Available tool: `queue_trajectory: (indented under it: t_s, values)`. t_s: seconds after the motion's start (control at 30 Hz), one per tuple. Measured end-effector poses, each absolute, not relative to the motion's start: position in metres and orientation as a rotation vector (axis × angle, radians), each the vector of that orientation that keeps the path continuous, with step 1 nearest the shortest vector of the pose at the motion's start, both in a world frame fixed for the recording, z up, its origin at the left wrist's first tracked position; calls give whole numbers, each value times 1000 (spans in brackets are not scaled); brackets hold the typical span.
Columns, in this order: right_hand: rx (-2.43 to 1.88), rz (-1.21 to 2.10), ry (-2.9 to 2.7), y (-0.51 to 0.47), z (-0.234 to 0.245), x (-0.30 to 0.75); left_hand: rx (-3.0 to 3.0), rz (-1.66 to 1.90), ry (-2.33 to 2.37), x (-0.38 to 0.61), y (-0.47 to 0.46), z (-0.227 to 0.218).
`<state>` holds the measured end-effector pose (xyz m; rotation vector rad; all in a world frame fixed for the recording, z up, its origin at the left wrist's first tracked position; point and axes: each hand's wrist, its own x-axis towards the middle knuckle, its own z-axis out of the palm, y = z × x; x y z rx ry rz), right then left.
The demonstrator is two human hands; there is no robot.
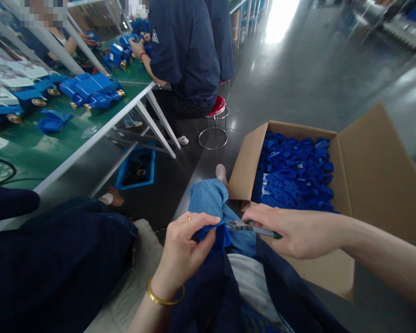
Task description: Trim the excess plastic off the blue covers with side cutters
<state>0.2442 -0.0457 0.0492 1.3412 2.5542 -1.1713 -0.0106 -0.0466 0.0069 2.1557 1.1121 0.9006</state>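
Note:
My left hand (185,247) is closed around a small blue plastic part (219,238), held over my lap. My right hand (291,231) grips a slim tool with a green handle and metal tip (254,228); the tip points left and touches or nearly touches the blue part. Just beyond my hands stands an open cardboard box (367,171) filled with several more blue plastic parts (294,173).
A green-topped workbench (55,143) at left carries blue meter-like housings with brass fittings (90,90). A person in a dark shirt (187,51) works at its far end by a red stool (215,118). A blue bin (137,169) lies under the bench. Another person's dark-clothed leg (55,259) is at my left.

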Motion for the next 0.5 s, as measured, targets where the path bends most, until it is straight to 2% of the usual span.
queue_trajectory:
  t_s: [0.13, 0.33, 0.5]
  values:
    - [1280, -1378, 2339, -40, 55, 241, 2170, 906, 1082, -9, -46, 6]
    - [1279, -1364, 2322, -40, 49, 243, 2141, 882, 1050, -8, -46, 10]
    - [1323, -1341, 2318, -39, 44, 241, 1880, 778, 1091, -10, -45, 6]
